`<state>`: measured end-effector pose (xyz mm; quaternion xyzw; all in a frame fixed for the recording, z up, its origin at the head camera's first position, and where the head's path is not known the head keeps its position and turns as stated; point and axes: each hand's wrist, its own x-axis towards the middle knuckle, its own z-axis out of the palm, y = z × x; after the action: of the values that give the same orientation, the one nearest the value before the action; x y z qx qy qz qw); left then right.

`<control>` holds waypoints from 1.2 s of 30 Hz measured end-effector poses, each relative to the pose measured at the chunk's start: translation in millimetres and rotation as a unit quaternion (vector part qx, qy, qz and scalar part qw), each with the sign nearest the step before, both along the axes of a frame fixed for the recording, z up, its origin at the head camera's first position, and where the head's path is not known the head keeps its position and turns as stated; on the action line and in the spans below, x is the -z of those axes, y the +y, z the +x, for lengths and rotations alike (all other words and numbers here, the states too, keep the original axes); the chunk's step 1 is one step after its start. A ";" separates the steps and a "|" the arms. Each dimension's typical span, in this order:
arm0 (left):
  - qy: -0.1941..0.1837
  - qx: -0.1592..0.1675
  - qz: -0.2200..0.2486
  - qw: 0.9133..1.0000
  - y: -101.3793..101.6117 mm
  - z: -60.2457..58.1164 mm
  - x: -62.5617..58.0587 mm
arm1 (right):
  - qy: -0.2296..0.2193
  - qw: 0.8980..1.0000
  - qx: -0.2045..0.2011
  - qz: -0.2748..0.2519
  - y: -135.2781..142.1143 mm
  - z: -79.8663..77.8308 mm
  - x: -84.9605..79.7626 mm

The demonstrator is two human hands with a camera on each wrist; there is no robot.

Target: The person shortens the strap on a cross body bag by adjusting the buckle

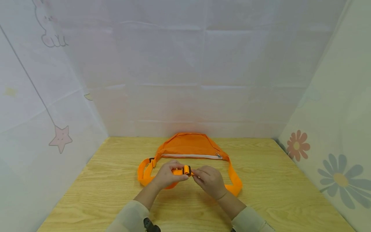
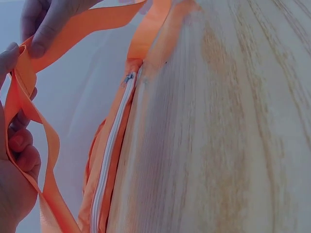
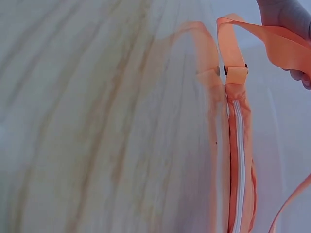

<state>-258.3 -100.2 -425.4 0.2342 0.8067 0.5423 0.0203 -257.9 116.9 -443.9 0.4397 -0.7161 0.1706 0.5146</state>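
Pale sleeves [image 1: 130,212] lead to hands [image 1: 168,175] [image 1: 211,181] pinching an orange strap [image 1: 237,183] before its zipped bag [image 1: 188,145], contents hidden.

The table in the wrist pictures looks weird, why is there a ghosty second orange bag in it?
Right wrist view: the shiny table mirrors the bag and strap, making a paler, softer copy; left wrist view: a faint reflection too, beside the strap; head view: no such ghost shows.

Bag [image 1: 188,145] on table [image 1: 278,183], buckle [image 1: 189,170] before, wall [image 1: 185,71] behind
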 end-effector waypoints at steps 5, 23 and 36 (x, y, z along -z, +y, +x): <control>0.007 -0.016 -0.006 1.000 -2.8 -1.1 0.7 | -0.017 1.000 0.014 -0.001 3.2 -0.2 2.1; 0.000 -0.009 0.003 1.000 -2.7 -0.7 0.1 | 0.030 0.999 -0.012 -0.024 1.1 -2.0 2.2; -0.002 0.009 0.005 1.000 -1.4 -0.2 0.6 | 0.028 0.999 -0.002 -0.030 -0.8 -0.3 2.0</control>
<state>-258.5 -101.6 -425.9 0.2402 0.8018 0.5466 0.0251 -258.2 116.0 -445.9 0.4304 -0.6949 0.1804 0.5471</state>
